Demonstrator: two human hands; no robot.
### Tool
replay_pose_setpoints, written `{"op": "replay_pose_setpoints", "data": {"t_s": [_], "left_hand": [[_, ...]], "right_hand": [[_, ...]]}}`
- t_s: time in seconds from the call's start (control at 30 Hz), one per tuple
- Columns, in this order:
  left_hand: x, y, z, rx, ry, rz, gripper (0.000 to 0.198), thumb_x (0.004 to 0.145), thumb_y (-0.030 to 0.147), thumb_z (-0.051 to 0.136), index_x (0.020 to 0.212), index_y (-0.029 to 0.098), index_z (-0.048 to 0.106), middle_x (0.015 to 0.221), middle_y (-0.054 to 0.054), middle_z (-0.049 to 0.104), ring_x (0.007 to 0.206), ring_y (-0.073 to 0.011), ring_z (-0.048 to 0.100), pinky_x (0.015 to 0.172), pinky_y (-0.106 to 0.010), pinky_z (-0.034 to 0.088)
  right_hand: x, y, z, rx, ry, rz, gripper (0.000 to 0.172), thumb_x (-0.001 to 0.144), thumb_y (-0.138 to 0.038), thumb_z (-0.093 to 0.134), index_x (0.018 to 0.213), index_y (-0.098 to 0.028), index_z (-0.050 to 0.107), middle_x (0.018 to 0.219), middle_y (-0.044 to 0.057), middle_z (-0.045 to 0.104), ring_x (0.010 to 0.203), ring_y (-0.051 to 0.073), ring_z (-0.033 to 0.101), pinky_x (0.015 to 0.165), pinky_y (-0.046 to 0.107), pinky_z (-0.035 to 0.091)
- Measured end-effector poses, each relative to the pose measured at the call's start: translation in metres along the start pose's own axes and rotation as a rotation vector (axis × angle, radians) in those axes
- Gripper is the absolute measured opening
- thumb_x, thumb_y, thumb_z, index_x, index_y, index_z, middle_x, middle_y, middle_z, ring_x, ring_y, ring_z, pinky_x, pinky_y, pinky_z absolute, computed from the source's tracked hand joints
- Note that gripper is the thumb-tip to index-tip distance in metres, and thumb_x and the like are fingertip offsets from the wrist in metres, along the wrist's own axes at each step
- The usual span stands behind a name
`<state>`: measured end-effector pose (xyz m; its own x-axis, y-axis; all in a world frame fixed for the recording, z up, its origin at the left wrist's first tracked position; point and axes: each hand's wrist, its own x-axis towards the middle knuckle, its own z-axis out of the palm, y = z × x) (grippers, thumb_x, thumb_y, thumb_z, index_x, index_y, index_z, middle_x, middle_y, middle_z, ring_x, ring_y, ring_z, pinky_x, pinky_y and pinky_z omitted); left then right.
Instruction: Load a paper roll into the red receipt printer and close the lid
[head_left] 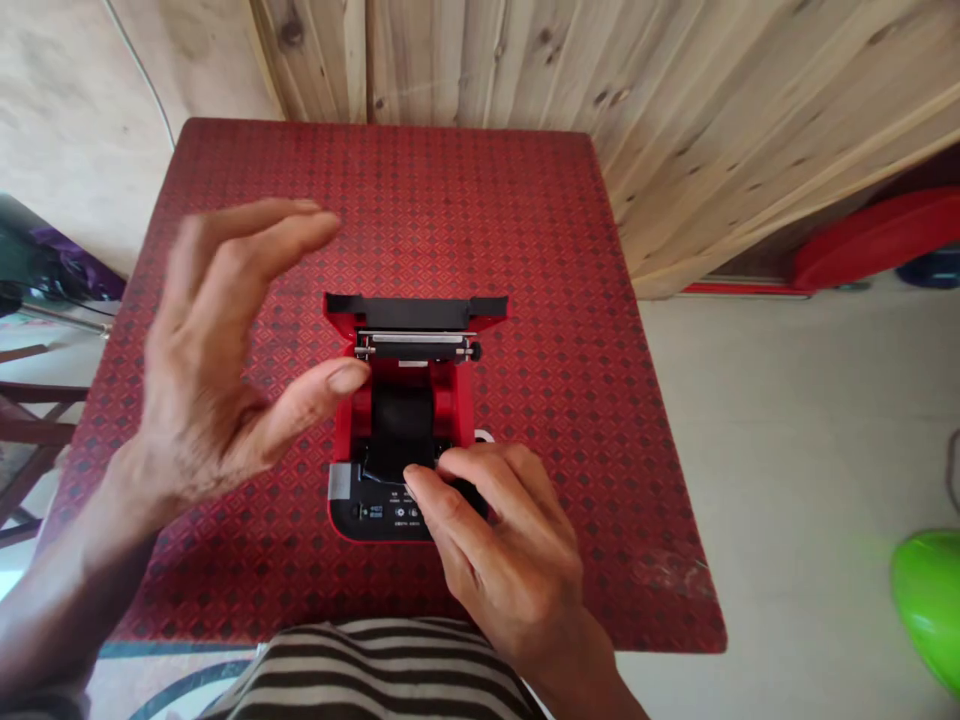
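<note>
A small red and black printer (pixel 405 400) sits in the middle of the table with its lid flipped up and back, baring a metal roller bar (pixel 417 345) and an empty black paper bay. My left hand (pixel 225 350) hovers just left of the printer, fingers spread and holding nothing, thumb tip close to the roller's left end. My right hand (pixel 495 545) rests on the printer's black front panel, fingers curled down on its right side by the buttons. Whether it grips anything is hidden under the fingers.
The table (pixel 525 250) wears a red diamond-pattern cloth and stands against a wooden plank wall (pixel 675 100). A concrete floor lies to the right, with a green object (pixel 930 600) at the lower right and a red item (pixel 870 240) by the wall. Dark clutter (pixel 37 260) sits at left.
</note>
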<state>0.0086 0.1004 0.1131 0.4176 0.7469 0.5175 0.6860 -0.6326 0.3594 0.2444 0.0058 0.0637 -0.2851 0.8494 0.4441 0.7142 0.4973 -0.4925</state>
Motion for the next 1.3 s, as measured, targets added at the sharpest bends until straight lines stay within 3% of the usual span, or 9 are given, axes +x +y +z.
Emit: {"op": "replay_pose_setpoints", "data": {"t_s": [0.07,0.2,0.43,0.57,0.73,1.1,1.23,1.3], "left_hand": [[0.009,-0.006,0.011,-0.149,-0.142,0.019,0.072,0.106,0.057,0.052,0.162,0.014,0.035,0.149,-0.014,0.060,0.138,-0.0257,0.059,0.118,-0.047,0.051],[0.001,-0.002,0.020,-0.224,-0.153,0.049,0.073,0.104,0.066,0.049,0.152,0.011,0.050,0.134,-0.016,0.070,0.122,-0.0235,0.068,0.106,-0.039,0.057],[-0.040,0.016,0.018,-0.161,-0.224,0.162,0.066,0.104,0.068,0.045,0.145,0.017,0.058,0.132,-0.016,0.071,0.122,-0.0285,0.070,0.100,-0.045,0.057],[-0.054,0.019,0.027,-0.125,-0.205,0.201,0.063,0.104,0.065,0.048,0.145,0.018,0.059,0.131,-0.017,0.072,0.123,-0.0329,0.070,0.101,-0.050,0.059],[-0.063,0.020,0.037,-0.123,-0.153,0.223,0.071,0.099,0.070,0.055,0.143,0.015,0.061,0.125,-0.018,0.074,0.121,-0.0336,0.071,0.099,-0.049,0.059],[-0.072,0.021,0.044,-0.082,-0.145,0.221,0.077,0.096,0.075,0.056,0.141,0.012,0.061,0.128,-0.020,0.071,0.126,-0.0354,0.067,0.105,-0.051,0.056],[-0.081,0.023,0.041,-0.112,-0.148,0.179,0.071,0.101,0.070,0.051,0.143,0.013,0.060,0.136,-0.020,0.066,0.132,-0.0345,0.064,0.110,-0.052,0.055],[-0.093,0.025,0.038,-0.109,-0.071,0.114,0.068,0.102,0.068,0.050,0.146,0.017,0.059,0.140,-0.019,0.063,0.131,-0.0354,0.064,0.107,-0.054,0.057]], "right_hand": [[-0.003,-0.001,0.001,-0.024,0.018,-0.015,0.022,0.097,-0.005,0.062,0.109,-0.018,0.076,0.095,0.009,0.075,0.089,0.021,0.063,0.080,0.037,0.054],[-0.005,-0.004,0.001,-0.043,0.028,-0.021,0.023,0.098,-0.007,0.061,0.111,-0.018,0.076,0.095,0.009,0.076,0.090,0.021,0.066,0.080,0.038,0.055],[-0.007,-0.005,0.000,-0.048,0.023,-0.018,0.025,0.097,-0.005,0.061,0.112,-0.017,0.077,0.094,0.009,0.076,0.093,0.022,0.068,0.085,0.039,0.058],[-0.009,-0.004,0.002,-0.038,0.046,-0.024,0.024,0.097,-0.006,0.062,0.114,-0.017,0.075,0.097,0.009,0.077,0.094,0.022,0.068,0.084,0.039,0.058],[-0.010,-0.003,0.004,-0.043,0.031,-0.018,0.026,0.099,-0.007,0.060,0.118,-0.019,0.073,0.098,0.008,0.077,0.096,0.022,0.068,0.086,0.039,0.056],[-0.006,-0.005,0.003,-0.060,0.040,-0.043,0.026,0.096,-0.008,0.066,0.120,-0.018,0.073,0.096,0.008,0.077,0.091,0.022,0.070,0.084,0.039,0.057],[-0.009,-0.001,-0.005,-0.069,0.127,0.018,0.037,0.095,-0.011,0.072,0.130,-0.023,0.070,0.097,0.006,0.078,0.089,0.022,0.071,0.084,0.039,0.058],[-0.015,0.008,-0.009,-0.081,0.198,0.062,0.041,0.093,-0.009,0.073,0.131,-0.025,0.070,0.098,0.006,0.078,0.088,0.023,0.071,0.083,0.039,0.058]]}}
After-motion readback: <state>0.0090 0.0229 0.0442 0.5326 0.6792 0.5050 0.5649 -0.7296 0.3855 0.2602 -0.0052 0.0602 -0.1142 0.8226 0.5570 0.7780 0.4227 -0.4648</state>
